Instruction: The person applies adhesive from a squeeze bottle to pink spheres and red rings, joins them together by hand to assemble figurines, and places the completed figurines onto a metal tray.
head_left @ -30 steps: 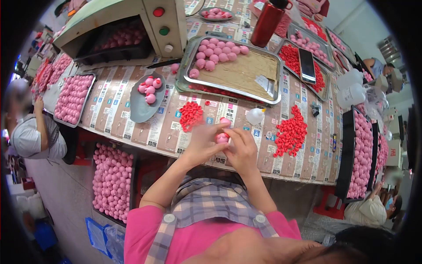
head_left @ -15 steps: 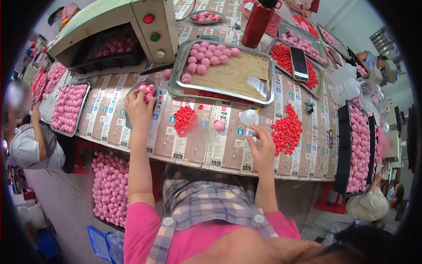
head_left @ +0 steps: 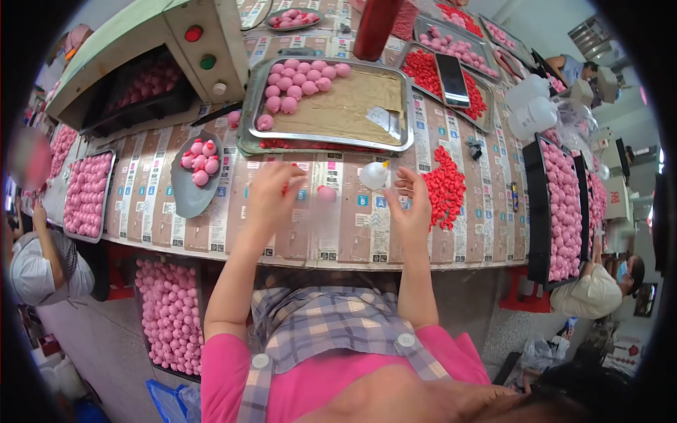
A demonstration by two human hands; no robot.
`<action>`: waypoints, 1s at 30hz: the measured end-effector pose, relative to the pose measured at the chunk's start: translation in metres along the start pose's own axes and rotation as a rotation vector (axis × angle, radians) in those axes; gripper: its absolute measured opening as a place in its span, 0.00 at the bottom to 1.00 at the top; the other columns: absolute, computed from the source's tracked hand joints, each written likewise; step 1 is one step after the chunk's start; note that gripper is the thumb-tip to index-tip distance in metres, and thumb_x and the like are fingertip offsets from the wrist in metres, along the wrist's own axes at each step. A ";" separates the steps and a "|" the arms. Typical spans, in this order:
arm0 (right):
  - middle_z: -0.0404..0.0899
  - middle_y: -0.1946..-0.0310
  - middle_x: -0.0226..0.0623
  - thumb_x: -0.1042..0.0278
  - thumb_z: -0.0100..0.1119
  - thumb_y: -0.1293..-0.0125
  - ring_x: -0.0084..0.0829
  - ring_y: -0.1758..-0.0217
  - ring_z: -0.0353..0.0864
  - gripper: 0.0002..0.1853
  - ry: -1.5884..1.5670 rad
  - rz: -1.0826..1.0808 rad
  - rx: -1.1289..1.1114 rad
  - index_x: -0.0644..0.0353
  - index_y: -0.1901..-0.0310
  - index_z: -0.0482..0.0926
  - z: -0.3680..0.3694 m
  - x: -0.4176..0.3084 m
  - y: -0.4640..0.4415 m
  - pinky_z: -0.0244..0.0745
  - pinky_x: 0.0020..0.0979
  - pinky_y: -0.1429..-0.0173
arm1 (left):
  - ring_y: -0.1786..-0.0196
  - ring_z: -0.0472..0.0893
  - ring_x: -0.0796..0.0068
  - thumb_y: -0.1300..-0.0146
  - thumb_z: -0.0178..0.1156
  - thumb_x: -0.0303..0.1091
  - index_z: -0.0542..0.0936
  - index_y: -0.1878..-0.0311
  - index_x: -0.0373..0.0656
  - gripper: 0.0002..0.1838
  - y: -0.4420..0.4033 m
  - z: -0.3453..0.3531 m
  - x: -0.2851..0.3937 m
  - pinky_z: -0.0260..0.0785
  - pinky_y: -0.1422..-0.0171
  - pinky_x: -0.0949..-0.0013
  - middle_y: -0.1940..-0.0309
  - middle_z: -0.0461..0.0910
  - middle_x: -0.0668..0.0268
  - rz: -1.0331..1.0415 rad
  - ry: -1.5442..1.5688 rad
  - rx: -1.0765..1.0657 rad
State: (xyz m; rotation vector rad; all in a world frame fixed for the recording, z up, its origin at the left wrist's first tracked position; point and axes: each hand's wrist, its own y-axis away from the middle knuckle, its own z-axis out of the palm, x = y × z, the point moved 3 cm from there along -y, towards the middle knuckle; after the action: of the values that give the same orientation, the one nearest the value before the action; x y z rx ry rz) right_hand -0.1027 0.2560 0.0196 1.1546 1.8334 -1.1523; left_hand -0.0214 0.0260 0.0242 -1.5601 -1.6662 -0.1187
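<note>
My left hand (head_left: 273,194) is over the small pile of red pieces, which it mostly covers; its fingers are bent and blurred, so any grip is unclear. To its right on the table lies a single pink ball (head_left: 326,194) with some red at its top. A white squeeze bottle (head_left: 373,176) with a yellow tip stands between my hands. Close beside it, my right hand (head_left: 411,201) has thumb and fingers apart, holding nothing. A larger heap of red ring-like pieces (head_left: 448,190) spreads to the right. On the left, a grey dish (head_left: 187,201) carries several pink balls with red pieces.
Behind my hands is a metal tray (head_left: 331,139) with pink balls on a brown sheet. A machine (head_left: 218,53) with red and green buttons stands back left. A phone (head_left: 452,81) rests on a tray of red pieces. Black crates (head_left: 539,218) edge the right side.
My left hand has left the balls in the grey dish and moved right to the small red pile. My right hand stays near the bottle. The whole view has shifted slightly.
</note>
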 end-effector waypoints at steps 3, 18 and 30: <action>0.75 0.65 0.35 0.76 0.59 0.47 0.24 0.61 0.74 0.12 0.180 -0.020 0.088 0.64 0.59 0.74 -0.030 0.010 -0.004 0.69 0.25 0.57 | 0.62 0.73 0.62 0.50 0.60 0.29 0.78 0.68 0.40 0.06 0.002 0.022 0.022 0.64 0.57 0.65 0.70 0.75 0.63 0.071 0.058 -0.085; 0.68 0.76 0.31 0.71 0.67 0.60 0.33 0.65 0.68 0.08 0.809 -0.142 0.016 0.55 0.73 0.80 -0.047 0.042 -0.007 0.63 0.35 0.60 | 0.70 0.73 0.71 0.49 0.60 0.22 0.78 0.68 0.38 0.04 0.025 0.030 0.055 0.64 0.64 0.72 0.72 0.76 0.64 -0.085 0.326 0.039; 0.80 0.74 0.35 0.69 0.63 0.48 0.22 0.69 0.78 0.08 -0.162 0.176 -0.300 0.64 0.68 0.79 -0.011 -0.028 0.022 0.70 0.24 0.61 | 0.66 0.77 0.69 0.53 0.62 0.19 0.77 0.60 0.39 0.15 0.033 0.053 0.087 0.69 0.61 0.71 0.63 0.75 0.61 0.063 0.368 0.013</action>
State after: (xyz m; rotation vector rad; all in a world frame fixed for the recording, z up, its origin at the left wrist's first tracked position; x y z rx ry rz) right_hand -0.0729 0.2617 0.0408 0.9964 1.6759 -0.8137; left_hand -0.0087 0.1322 0.0272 -1.4766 -1.3263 -0.3396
